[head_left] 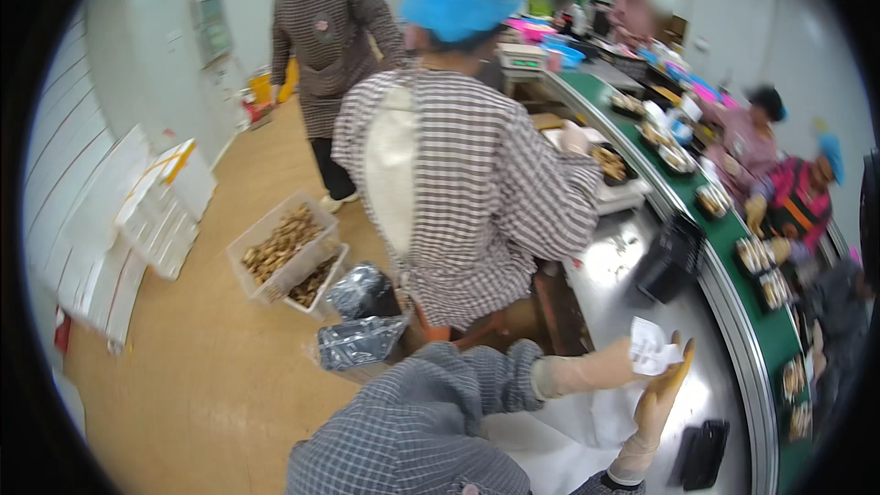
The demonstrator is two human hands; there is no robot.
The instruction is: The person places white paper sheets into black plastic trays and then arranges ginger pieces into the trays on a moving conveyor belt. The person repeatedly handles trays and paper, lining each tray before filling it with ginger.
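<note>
White paper slip (653, 346): one, located at left hand (624, 361), above steel worktop (710, 339). Judged light, limp, easily creased or torn; best gripped lightly by edge or corner, between thumb and fingertip. Left hand: gloved, largely covered by slip; finger closure cannot be told. Right hand (656, 401): gloved, just below slip, fingers extended, well spread; nothing seen gripped. Black tray (705, 455): placed on worktop, near right hand.
</note>
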